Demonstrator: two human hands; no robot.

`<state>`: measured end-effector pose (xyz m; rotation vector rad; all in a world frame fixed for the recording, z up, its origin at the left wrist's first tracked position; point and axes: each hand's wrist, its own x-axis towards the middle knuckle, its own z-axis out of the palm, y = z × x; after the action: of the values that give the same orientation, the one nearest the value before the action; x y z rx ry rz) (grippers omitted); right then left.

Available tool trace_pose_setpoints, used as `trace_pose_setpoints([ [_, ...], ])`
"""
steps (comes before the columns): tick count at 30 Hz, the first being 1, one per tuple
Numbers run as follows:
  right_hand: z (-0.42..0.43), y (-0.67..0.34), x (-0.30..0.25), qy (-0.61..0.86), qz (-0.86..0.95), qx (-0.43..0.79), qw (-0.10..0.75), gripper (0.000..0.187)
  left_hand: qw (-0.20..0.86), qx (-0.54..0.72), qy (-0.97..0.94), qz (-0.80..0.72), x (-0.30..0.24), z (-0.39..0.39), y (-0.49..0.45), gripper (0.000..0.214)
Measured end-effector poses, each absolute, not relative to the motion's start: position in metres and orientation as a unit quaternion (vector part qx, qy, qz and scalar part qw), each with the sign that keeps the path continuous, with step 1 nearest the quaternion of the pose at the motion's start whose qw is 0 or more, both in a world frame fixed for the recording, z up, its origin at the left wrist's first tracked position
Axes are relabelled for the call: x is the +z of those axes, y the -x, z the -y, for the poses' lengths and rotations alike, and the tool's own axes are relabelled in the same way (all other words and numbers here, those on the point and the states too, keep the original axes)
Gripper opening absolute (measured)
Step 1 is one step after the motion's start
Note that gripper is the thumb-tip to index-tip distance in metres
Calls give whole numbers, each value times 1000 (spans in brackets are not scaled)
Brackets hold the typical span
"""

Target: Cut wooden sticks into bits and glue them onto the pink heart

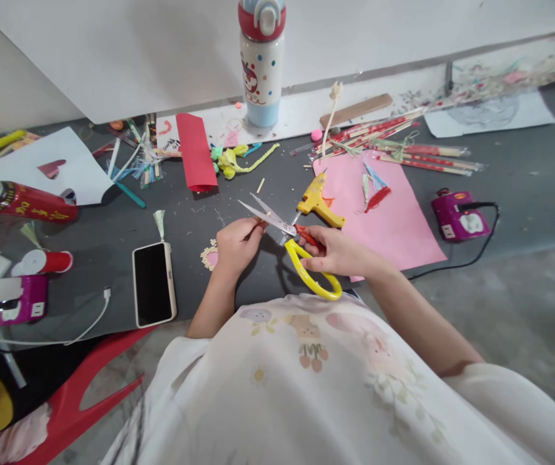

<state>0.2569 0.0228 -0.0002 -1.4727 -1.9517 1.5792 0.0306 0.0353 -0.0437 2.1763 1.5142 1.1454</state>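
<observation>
My right hand point(336, 250) is closed around the handles of a pair of scissors point(312, 278), one loop yellow and the other red. Their blades stand apart and point up and left, toward my left hand point(239, 245). A thin wooden stick point(268, 214) is pinched in my left fingers, its pale tip between the blades; my fingers hide the rest. Just beyond the blades lies a short stick piece point(261, 186). Left of my left hand sits a small pink piece with a beaded-looking beige edge point(209, 256). A yellow glue gun point(317, 197) lies behind my right hand.
Pink paper point(393, 226) lies right, beside a purple power block point(460, 216) with a black cord. Behind are a bottle point(262, 77), a red paper strip point(197, 152) and bundled sticks point(432, 158). Left are a phone point(153, 284), a red can point(30, 201) and a cable point(94, 321).
</observation>
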Motion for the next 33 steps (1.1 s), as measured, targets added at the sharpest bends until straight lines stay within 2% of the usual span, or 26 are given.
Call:
trace_pose_setpoints([
  [14,-24,-258,-1,501,658,552,112,34,103,408,-763,-491,-48,-37,-29,18],
  [26,-25,-252,18,534,733,420,29,31,109,393,-770,-491,-50,-38,-28,23],
  [33,-24,-249,9,534,737,412,43,24,124,390,-746,-525,-45,-38,-28,24],
])
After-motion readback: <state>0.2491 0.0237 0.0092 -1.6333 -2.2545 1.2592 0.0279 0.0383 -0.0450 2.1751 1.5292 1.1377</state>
